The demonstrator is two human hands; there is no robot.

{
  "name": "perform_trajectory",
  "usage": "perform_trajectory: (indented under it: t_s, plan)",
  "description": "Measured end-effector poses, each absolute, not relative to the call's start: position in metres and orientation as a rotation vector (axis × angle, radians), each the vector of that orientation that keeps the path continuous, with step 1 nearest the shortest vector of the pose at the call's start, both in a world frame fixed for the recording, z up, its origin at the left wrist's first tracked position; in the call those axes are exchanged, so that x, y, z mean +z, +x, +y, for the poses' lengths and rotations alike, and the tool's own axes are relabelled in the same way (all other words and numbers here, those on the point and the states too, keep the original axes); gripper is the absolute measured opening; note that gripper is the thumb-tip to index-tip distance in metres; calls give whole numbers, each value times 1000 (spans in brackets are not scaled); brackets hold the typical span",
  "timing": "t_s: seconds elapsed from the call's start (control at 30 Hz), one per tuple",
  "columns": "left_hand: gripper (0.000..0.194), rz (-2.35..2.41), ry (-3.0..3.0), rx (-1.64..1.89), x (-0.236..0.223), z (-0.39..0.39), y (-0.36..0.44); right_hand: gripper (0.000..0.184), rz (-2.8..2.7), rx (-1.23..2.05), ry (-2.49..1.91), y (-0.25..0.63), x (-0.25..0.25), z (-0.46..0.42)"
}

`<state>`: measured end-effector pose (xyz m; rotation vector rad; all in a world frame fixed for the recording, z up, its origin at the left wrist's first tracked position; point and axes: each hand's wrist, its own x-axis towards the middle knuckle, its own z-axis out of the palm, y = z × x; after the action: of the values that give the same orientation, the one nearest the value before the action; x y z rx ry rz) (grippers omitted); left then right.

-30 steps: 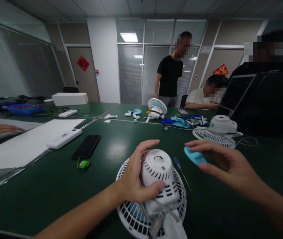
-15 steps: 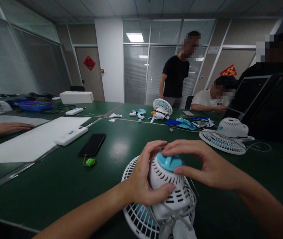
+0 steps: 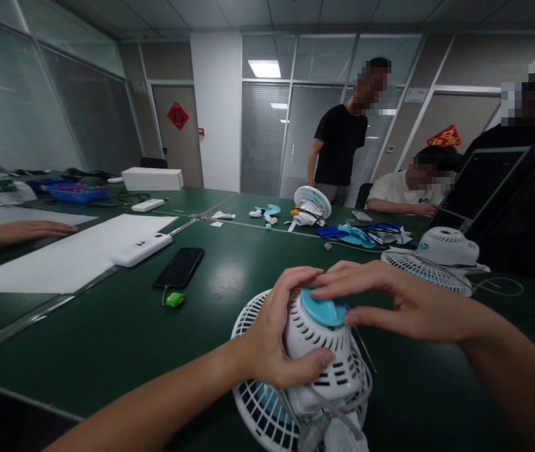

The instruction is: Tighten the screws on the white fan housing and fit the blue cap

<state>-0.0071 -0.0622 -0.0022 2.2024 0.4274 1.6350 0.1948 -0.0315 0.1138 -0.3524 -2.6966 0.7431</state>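
A small white fan (image 3: 308, 342) lies face down on the table in front of me, its round grille (image 3: 253, 402) against the tabletop. My left hand (image 3: 281, 345) is wrapped round the side of its slotted motor housing, thumb toward me. On top of the housing sits a light-blue knob (image 3: 321, 309). The fingers and thumb of my right hand (image 3: 380, 301) are at opposite edges of this knob, partly covering it. A grey cord (image 3: 338, 408) loops over the fan's near side, beside a white part at the bottom edge.
A black phone (image 3: 180, 267) with a green charm lies left on the green table (image 3: 121, 351). Beyond are a white power bank (image 3: 142, 250) and white sheets. Another fan (image 3: 449, 248) lies right; a third (image 3: 312, 204) is farther back. A co-worker's hand (image 3: 36, 231) rests left; several people are nearby.
The knob's raised ridge has turned, and my right hand has shifted slightly right with its thumb at the knob's edge. My left hand keeps its hold. The camera view has shifted slightly.
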Motion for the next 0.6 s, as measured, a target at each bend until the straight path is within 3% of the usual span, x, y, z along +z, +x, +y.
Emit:
perform_trajectory:
  t_s: [0.3,0.6]
  plan:
    - [83,379,2209,1626,-1,-64,-6,26,-2746,501,-458,186,126,-45]
    - [84,361,2224,1611,0,-63,-7,27,-2747,635,-373,180,124,-36]
